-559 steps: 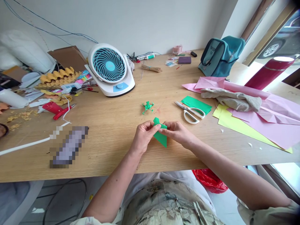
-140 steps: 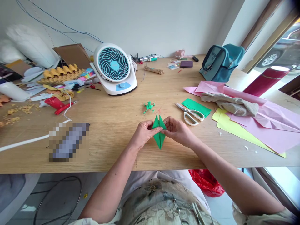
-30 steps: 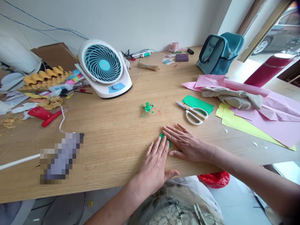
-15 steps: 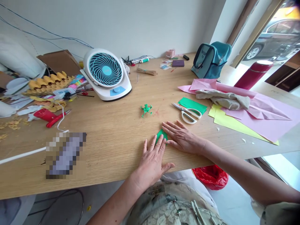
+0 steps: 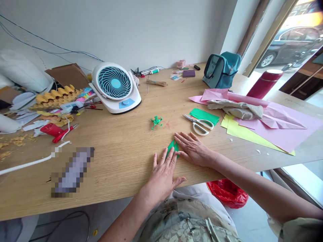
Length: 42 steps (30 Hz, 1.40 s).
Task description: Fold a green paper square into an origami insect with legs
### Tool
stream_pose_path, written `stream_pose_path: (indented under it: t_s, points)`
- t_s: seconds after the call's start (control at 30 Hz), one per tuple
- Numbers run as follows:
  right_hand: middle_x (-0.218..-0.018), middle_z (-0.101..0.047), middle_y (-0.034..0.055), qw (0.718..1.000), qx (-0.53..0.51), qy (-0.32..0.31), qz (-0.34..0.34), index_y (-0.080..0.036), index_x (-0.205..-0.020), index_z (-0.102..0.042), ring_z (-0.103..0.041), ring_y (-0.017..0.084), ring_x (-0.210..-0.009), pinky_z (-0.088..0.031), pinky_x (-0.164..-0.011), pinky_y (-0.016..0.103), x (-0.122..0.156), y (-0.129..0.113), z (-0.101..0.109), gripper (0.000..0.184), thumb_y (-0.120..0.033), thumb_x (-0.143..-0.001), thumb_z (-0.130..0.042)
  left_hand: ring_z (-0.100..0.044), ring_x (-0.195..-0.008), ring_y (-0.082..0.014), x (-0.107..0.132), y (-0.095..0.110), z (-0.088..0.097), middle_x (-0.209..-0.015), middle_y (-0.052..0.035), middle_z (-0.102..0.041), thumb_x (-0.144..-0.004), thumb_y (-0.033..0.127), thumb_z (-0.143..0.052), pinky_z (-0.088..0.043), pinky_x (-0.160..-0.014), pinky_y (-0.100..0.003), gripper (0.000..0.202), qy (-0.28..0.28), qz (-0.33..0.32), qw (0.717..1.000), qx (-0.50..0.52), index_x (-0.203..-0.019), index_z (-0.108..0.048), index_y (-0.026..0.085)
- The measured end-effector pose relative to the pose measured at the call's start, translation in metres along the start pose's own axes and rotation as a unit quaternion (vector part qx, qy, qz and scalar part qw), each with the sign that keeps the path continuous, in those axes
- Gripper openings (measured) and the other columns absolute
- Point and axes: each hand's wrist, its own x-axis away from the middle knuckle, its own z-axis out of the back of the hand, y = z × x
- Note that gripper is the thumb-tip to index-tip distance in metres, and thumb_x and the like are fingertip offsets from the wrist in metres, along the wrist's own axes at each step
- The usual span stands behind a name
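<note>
Folded green paper (image 5: 172, 146), nearer than the scissors (image 5: 195, 120)
Left hand (image 5: 163, 174) and right hand (image 5: 195, 149) partly cover it, fingers extended, gripping nothing, apparently to keep it flat.

Big wooden table (image 5: 113, 174) there, folded green paper (image 5: 172, 145) flat under the left hand (image 5: 162, 173), small green figure (image 5: 156, 121) ahead of its fingertips, white-handled scissors (image 5: 196, 121) and green sheets (image 5: 204, 115) beyond the right hand (image 5: 195, 150), pink paper (image 5: 287, 136) farther right, white fan (image 5: 116, 83) well past the left hand
</note>
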Motion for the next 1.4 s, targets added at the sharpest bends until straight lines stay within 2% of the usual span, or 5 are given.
stream_pose_path:
  t_s: [0.3,0.43,0.63,0.97,1.4]
  points:
    - [-0.15,-0.049,0.0185,0.995,-0.09,0.046,0.013,-0.015,-0.151,-0.037,-0.051,0.03,-0.135,-0.043,-0.111,0.052,0.007,0.017,0.022,0.054,-0.03,-0.1,-0.043,-0.026,-0.151,-0.0307,-0.007,-0.051,0.013,-0.158,-0.0177,-0.036,-0.095,0.063,-0.038,-0.02,-0.119,-0.065,0.074,-0.028,-0.072,0.995,0.06,-0.152,-0.036,0.015]
    - [-0.145,-0.052,0.0172,0.994,-0.09,0.026,0.057,-0.017,-0.147,-0.042,-0.057,0.03,-0.127,-0.049,-0.104,0.05,0.001,0.025,0.026,0.05,-0.021,-0.097,-0.044,-0.04,-0.145,-0.0238,-0.013,-0.068,0.013,-0.151,-0.0136,-0.049,-0.098,0.041,-0.05,-0.025,-0.12,-0.056,0.036,0.004,-0.054,0.989,0.136,-0.126,-0.055,0.019]
    - [-0.134,-0.057,0.0169,0.984,-0.12,0.044,0.127,-0.015,-0.137,-0.048,-0.062,0.026,-0.117,-0.055,-0.094,0.042,-0.02,0.03,0.026,0.044,-0.015,-0.093,-0.05,-0.054,-0.133,-0.0207,-0.02,-0.068,0.001,-0.137,-0.0097,-0.062,-0.092,0.026,-0.061,-0.03,-0.118,-0.052,0.012,0.076,-0.03,0.972,0.219,-0.1,-0.053,0.021]
    - [-0.112,-0.069,0.0127,0.947,0.042,0.115,0.297,-0.017,-0.117,-0.063,-0.064,0.021,-0.09,-0.049,-0.079,0.038,-0.021,0.023,0.023,0.023,-0.017,-0.1,-0.046,-0.054,-0.134,-0.0225,-0.02,-0.073,0.0,-0.135,-0.006,-0.065,-0.092,0.018,-0.06,-0.035,-0.116,-0.051,0.013,0.095,-0.063,0.967,0.227,-0.104,-0.059,0.022]
    - [-0.077,-0.068,0.0051,0.964,0.059,0.13,0.224,-0.016,-0.084,-0.064,-0.055,0.017,-0.072,-0.039,-0.075,0.033,-0.022,0.012,0.023,0.025,-0.013,-0.098,-0.044,-0.068,-0.103,-0.0232,-0.02,-0.06,0.0,-0.111,-0.0085,-0.073,-0.092,0.018,-0.061,-0.053,-0.088,-0.039,0.009,0.208,-0.075,0.973,0.067,-0.101,-0.063,0.016]
